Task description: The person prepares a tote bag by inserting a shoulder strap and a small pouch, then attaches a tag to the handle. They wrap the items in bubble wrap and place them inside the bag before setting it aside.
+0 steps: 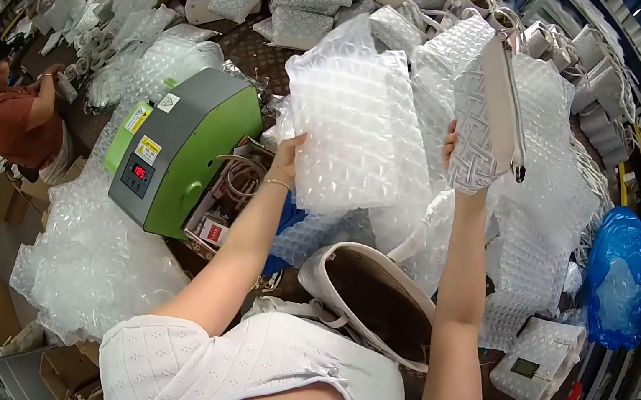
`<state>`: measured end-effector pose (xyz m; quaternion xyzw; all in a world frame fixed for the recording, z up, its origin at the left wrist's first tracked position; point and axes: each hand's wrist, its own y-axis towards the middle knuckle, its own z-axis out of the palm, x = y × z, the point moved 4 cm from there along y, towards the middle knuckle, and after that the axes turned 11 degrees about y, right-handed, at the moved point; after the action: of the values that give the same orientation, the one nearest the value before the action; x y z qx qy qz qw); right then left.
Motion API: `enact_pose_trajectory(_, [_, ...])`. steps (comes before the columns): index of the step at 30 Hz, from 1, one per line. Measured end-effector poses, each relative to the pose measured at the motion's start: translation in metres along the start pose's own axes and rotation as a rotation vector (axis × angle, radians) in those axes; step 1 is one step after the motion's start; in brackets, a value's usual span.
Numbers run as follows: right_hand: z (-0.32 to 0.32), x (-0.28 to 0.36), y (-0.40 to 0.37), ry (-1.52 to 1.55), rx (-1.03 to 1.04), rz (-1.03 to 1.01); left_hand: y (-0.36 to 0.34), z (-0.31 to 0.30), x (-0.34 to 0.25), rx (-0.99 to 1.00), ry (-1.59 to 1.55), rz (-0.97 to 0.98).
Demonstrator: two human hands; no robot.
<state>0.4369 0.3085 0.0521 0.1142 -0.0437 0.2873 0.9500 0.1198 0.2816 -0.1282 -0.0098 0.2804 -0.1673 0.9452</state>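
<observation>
My left hand is closed on the left edge of a sheet of clear air-bubble wrap, raised above the pile. In my right hand is a flat light-coloured zip pouch with a silvery lattice pattern, held upright; most of that hand is hidden behind it. The pouch's dark-ended zip edge faces right. Close below both arms, a white handbag stands with its top open and its dark brown lining showing. More bubble wrap lies behind and right of the pouch.
A green and grey machine with a red display stands left of my left arm. Several patterned bags are heaped at the back. A blue plastic bundle and a white patterned bag are at right. Another person works at far left.
</observation>
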Motion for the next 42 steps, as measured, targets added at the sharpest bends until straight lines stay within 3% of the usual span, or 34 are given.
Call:
enact_pose_trajectory(3, [-0.010, -0.029, 0.030, 0.101, -0.054, 0.071, -0.005, -0.002, 0.017, -0.049, -0.203, 0.142])
enact_pose_trajectory(6, [0.004, -0.058, 0.046, 0.017, -0.094, 0.108, 0.009, -0.014, 0.028, 0.011, -0.160, 0.157])
enact_pose_trajectory(8, [0.022, -0.041, 0.052, -0.092, -0.057, 0.104, 0.013, -0.016, 0.018, 0.046, -0.140, 0.178])
enact_pose_trajectory(10, [0.047, -0.023, 0.055, -0.304, 0.000, 0.072, 0.010, -0.012, 0.009, -0.054, -0.079, 0.156])
enact_pose_trajectory(12, [0.072, -0.028, 0.061, -0.321, 0.012, 0.123, 0.009, -0.012, 0.010, -0.108, -0.055, 0.136])
enact_pose_trajectory(15, [0.080, -0.048, 0.060, -0.352, 0.049, 0.184, 0.016, -0.008, 0.012, 0.052, -0.178, 0.120])
enact_pose_trajectory(17, [0.034, -0.053, 0.056, -0.428, -0.297, -0.017, 0.019, 0.006, 0.011, 0.078, -0.209, 0.127])
enact_pose_trajectory(18, [0.029, -0.059, 0.054, -0.436, -0.293, -0.022, 0.018, 0.015, 0.011, 0.093, -0.246, 0.143])
enact_pose_trajectory(20, [0.035, -0.089, 0.047, -0.260, 0.012, 0.260, 0.022, 0.020, 0.015, 0.107, -0.292, 0.161])
enact_pose_trajectory(21, [0.036, -0.099, 0.045, -0.261, 0.007, 0.260, 0.025, 0.021, 0.017, 0.266, -0.353, 0.158])
enact_pose_trajectory(23, [0.029, -0.119, 0.042, -0.193, -0.313, 0.228, 0.026, 0.024, 0.018, 0.590, -0.463, 0.142])
enact_pose_trajectory(24, [0.023, -0.131, 0.045, -0.197, -0.310, 0.220, 0.019, 0.028, 0.021, 0.655, -0.472, 0.146])
enact_pose_trajectory(25, [0.006, -0.140, 0.046, -0.437, -0.447, 0.208, 0.004, 0.027, 0.023, 0.662, -0.470, 0.163])
enact_pose_trajectory(26, [-0.003, -0.144, 0.046, -0.677, -0.582, 0.195, -0.020, 0.024, 0.028, 0.577, -0.426, 0.209])
enact_pose_trajectory(27, [0.005, -0.149, 0.045, -0.678, -0.581, 0.194, -0.045, 0.020, 0.032, 0.483, -0.377, 0.253])
enact_pose_trajectory(30, [0.077, -0.158, 0.038, -2.043, -0.247, -0.136, -0.097, 0.020, 0.030, 0.241, -0.230, 0.388])
enact_pose_trajectory(31, [0.084, -0.166, 0.035, -2.046, -0.254, -0.133, -0.101, 0.026, 0.024, 0.176, -0.179, 0.446])
enact_pose_trajectory(33, [0.099, -0.192, 0.027, -2.207, -0.149, -0.335, -0.095, 0.043, 0.007, 0.035, 0.033, 0.587])
enact_pose_trajectory(34, [0.102, -0.206, 0.021, -2.279, -0.094, -0.434, -0.096, 0.046, 0.000, -0.170, 0.391, 0.644])
enact_pose_trajectory(35, [0.086, -0.216, 0.017, -2.279, -0.098, -0.421, -0.089, 0.059, -0.005, -0.379, 0.793, 0.723])
enact_pose_trajectory(38, [0.038, -0.239, 0.013, -2.437, 0.061, -0.277, -0.092, 0.086, -0.021, -0.582, 1.098, 0.918])
enact_pose_trajectory(41, [0.017, -0.245, 0.021, -2.291, -0.275, -0.089, -0.106, 0.116, -0.027, -1.008, 1.610, 1.042])
enact_pose_trajectory(42, [0.013, -0.250, 0.021, -2.297, -0.241, -0.131, -0.110, 0.124, -0.026, -1.208, 1.776, 1.006])
